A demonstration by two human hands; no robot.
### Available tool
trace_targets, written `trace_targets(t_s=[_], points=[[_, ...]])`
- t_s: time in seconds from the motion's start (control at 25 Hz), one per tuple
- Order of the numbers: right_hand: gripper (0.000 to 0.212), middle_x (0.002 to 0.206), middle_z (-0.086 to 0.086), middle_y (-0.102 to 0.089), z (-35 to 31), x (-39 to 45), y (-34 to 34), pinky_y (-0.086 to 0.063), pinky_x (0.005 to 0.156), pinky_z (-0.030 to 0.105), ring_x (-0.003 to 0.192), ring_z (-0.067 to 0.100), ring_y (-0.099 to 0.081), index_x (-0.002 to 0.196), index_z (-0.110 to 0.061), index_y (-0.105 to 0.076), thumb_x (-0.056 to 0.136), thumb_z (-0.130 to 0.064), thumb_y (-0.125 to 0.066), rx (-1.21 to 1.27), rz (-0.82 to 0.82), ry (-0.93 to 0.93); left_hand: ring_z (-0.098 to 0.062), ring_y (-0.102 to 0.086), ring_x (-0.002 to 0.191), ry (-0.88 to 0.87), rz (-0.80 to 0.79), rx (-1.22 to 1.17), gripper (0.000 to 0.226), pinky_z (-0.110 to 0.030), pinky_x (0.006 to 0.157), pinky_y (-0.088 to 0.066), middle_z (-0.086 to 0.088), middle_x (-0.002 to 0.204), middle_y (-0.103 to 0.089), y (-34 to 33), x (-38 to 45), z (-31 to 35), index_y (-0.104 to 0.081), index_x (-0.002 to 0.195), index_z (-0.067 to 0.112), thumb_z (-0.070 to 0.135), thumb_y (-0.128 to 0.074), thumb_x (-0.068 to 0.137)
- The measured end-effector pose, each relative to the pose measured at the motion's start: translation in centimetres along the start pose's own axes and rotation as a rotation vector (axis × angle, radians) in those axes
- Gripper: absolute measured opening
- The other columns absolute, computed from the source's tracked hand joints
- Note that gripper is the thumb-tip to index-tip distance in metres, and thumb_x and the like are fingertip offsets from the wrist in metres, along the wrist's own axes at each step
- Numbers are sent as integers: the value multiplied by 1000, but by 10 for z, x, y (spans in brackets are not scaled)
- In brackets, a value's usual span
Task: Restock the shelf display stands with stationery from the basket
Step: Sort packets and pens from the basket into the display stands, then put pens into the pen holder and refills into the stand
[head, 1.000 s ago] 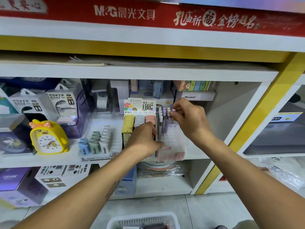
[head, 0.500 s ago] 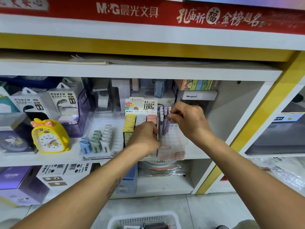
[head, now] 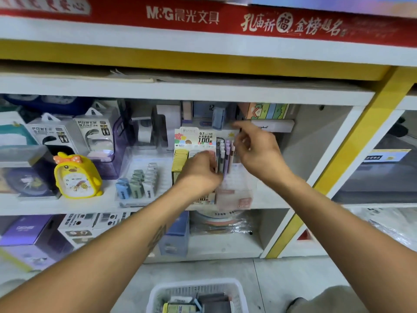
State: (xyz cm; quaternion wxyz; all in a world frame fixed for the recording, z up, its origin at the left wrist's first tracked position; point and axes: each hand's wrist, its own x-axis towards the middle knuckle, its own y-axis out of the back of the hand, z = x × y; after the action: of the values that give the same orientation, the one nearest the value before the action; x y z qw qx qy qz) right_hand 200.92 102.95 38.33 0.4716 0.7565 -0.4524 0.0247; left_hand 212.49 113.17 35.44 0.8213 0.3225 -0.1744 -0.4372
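A clear pen stand (head: 237, 190) sits at the front of the middle shelf, to the right of a lead-refill display box (head: 180, 154). Several pastel pens (head: 224, 154) stand upright between the two. My left hand (head: 199, 175) is closed around the lower part of these pens, covering the refill box's front. My right hand (head: 259, 152) hovers at the pen tops with its fingers spread and nothing in them, the index finger pointing left. The white basket (head: 239, 290) with stationery lies on the floor below, cut off by the frame's bottom edge.
A tray of small erasers (head: 137, 184) and a yellow duck clock (head: 76, 175) stand left of the stand. Power bank packs (head: 94, 132) sit behind them. Boxes fill the lower shelf (head: 225, 247). A yellow post (head: 352, 150) bounds the bay on the right.
My right hand's fingers were pinched at a pen top; now they are spread and raised slightly. My left hand stays closed at the pens, a little higher.
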Motion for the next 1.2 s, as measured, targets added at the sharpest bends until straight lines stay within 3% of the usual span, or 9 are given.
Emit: trace_targets(t_s=[0.12, 0.24, 0.36, 0.48, 0.6, 0.68, 0.76, 1.0, 1.2], points=[[27, 84, 2, -71, -31, -17, 4, -53, 62, 22, 70, 16, -66, 108, -18, -70, 91, -6, -53, -50, -189, 58, -16, -59, 62, -76, 7, 70, 20, -18, 49, -43, 5, 65, -60, 12, -21, 6, -55, 64, 21, 10, -63, 79], [20, 64, 2, -73, -43, -50, -13, -51, 47, 20, 54, 11, -69, 86, -7, -71, 80, 2, -55, -182, -664, 19, -14, -61, 42, -62, -315, 170, 26, -20, 39, -46, -1, 47, -62, 6, -52, -21, -62, 51, 12, -5, -56, 70], [16, 66, 6, -74, -20, -102, -52, -52, 48, 21, 61, 19, -74, 86, 0, -71, 85, 2, -55, -102, -1028, -114, -20, -72, 59, 85, -784, 200, 9, -27, 51, -56, -17, 74, -73, -31, -84, -80, -65, 78, 1, -3, -58, 82], [17, 85, 13, -75, 17, -171, -112, -59, 58, 29, 75, 27, -76, 99, 1, -70, 87, 3, -57, -101, -1184, -289, -27, -71, 68, 181, -908, 275, 10, -32, 56, -58, -21, 80, -69, -77, -114, -146, -66, 91, -7, -1, -61, 84], [27, 108, 17, -70, 65, -242, -171, -58, 78, 32, 98, 30, -69, 110, -3, -71, 86, -4, -59, -295, -1211, -313, -27, -63, 67, 154, -909, 465, 22, -37, 61, -57, -11, 69, -58, -121, -137, -209, -56, 66, 6, 12, -68, 84], [14, 99, 14, -67, 94, -284, -193, -53, 71, 27, 100, 30, -67, 96, -5, -68, 92, -10, -56, -315, -1229, -426, -27, -58, 71, 119, -895, 555, 28, -34, 61, -51, -8, 68, -54, -145, -152, -241, -51, 66, 11, 22, -67, 86], [12, 87, 11, -61, 115, -319, -206, -49, 65, 23, 98, 30, -66, 85, -6, -61, 93, -13, -56, -341, -1245, -516, -31, -60, 83, 79, -874, 564, 23, -31, 66, -47, -13, 84, -62, -168, -160, -264, -60, 82, 6, 28, -68, 85], [56, 133, 16, -50, 142, -373, -235, -47, 99, 43, 120, 35, -52, 137, -5, -42, 87, -16, -65, -309, -978, -695, -35, -46, 122, 181, -850, 530, 96, -45, 100, -44, -18, 132, -47, -226, -170, -292, -42, 133, 0, 63, -76, 70], [49, 141, 15, -45, 140, -386, -256, -42, 103, 43, 128, 33, -45, 137, -6, -42, 92, -15, -58, -283, -948, -661, -37, -39, 130, 286, -664, 503, 102, -49, 101, -45, -23, 139, -40, -267, -190, -293, -21, 142, -2, 37, -82, 71]])
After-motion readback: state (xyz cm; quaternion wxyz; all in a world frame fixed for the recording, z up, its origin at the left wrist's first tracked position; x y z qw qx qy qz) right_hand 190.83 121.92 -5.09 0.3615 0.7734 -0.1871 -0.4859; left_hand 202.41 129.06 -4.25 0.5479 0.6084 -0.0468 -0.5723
